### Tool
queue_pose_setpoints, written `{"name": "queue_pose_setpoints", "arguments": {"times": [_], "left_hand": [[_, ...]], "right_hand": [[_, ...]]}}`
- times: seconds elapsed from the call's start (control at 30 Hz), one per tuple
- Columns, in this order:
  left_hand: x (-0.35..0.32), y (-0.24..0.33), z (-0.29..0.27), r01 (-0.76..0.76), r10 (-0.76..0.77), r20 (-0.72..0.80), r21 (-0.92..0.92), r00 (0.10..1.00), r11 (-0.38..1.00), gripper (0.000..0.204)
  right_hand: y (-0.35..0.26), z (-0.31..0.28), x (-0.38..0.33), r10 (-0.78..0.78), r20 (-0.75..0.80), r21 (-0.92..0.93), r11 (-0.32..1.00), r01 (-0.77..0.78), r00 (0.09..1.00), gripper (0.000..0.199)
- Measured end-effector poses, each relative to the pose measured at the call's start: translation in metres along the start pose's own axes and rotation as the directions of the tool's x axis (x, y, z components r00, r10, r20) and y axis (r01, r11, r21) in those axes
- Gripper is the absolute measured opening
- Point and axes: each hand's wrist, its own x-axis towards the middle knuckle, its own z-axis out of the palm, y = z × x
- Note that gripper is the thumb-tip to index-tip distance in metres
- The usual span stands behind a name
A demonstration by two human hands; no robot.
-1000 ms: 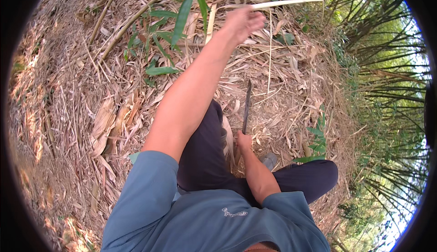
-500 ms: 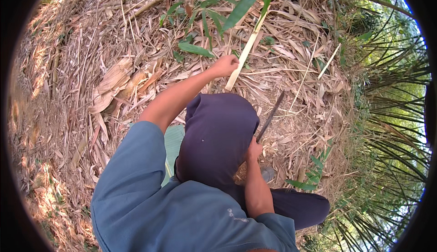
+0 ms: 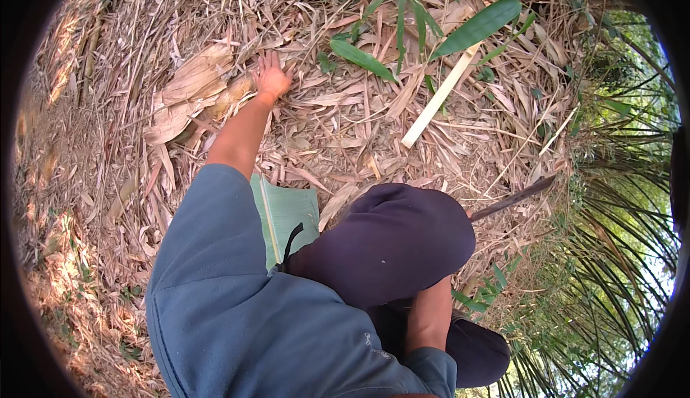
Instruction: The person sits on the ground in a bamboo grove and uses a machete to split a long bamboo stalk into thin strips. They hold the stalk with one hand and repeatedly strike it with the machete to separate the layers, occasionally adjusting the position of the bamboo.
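Note:
My left hand (image 3: 272, 79) reaches out over the dry leaf litter, fingers spread and holding nothing. It is at the upper right end of a broad, dry tan sheath (image 3: 188, 92). Behind my raised knee, my right hand is hidden, with only its forearm (image 3: 429, 315) in view. The dark, narrow blade of a knife (image 3: 514, 198) sticks out past that knee, pointing right. A pale, flat split strip (image 3: 440, 102) lies on the litter ahead of the knee, its far end by a green leaf (image 3: 480, 28).
A cut piece of large green leaf (image 3: 287, 214) lies on the ground beside my left thigh. Green shoots (image 3: 363, 58) grow from the litter ahead. Thin stems and spiky fronds (image 3: 618, 204) crowd the right side.
My left hand has left the pale strip and moved left, its fingers now spread. The strip lies on the litter. My knee has swung right, hiding my right hand; the knife now points more rightward.

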Motion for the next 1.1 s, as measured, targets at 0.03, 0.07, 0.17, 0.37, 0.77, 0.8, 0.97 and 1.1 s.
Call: {"name": "queue_pose_setpoints", "arguments": {"times": [0.03,0.07,0.17,0.37,0.77,0.8,0.97,1.1], "left_hand": [[-0.002,-0.005,0.012,-0.016,0.017,-0.065,0.014,0.998,1.0,0.089],[-0.002,-0.002,0.022,-0.04,0.044,-0.13,0.031,0.99,0.999,0.088],[-0.034,0.03,0.044,-0.21,0.192,-0.237,-0.055,0.952,0.976,0.079],[-0.132,0.023,0.036,-0.266,0.248,-0.145,-0.123,0.958,0.956,0.058],[-0.401,-0.107,-0.032,-0.242,0.268,0.442,-0.116,0.856,0.963,0.062],[-0.419,-0.116,-0.037,-0.267,0.275,0.45,-0.082,0.85,0.96,0.066],[-0.472,-0.137,-0.012,-0.239,0.122,0.55,0.146,0.826,0.96,0.061],[-0.474,-0.121,-0.012,-0.168,-0.045,0.677,0.246,0.735,0.955,0.048]], "right_hand": [[-0.018,0.006,-0.004,0.008,0.032,0.054,0.998,-0.009,0.999,0.027],[-0.028,0.015,-0.001,0.017,0.06,0.116,0.993,-0.024,0.998,0.026],[-0.035,0.048,0.015,-0.067,0.081,0.363,0.931,0.034,0.994,0.022],[-0.09,0.104,-0.036,-0.128,0.19,0.425,0.904,0.036,0.973,0.019],[-0.097,0.184,-0.096,-0.183,0.455,0.408,0.913,-0.021,0.872,0.027],[-0.102,0.187,-0.104,-0.144,0.434,0.399,0.916,-0.046,0.889,0.028],[-0.141,0.203,-0.138,-0.091,0.455,0.442,0.886,-0.137,0.886,0.032],[-0.161,0.205,-0.154,-0.067,0.543,0.483,0.84,-0.247,0.837,0.029]]}}
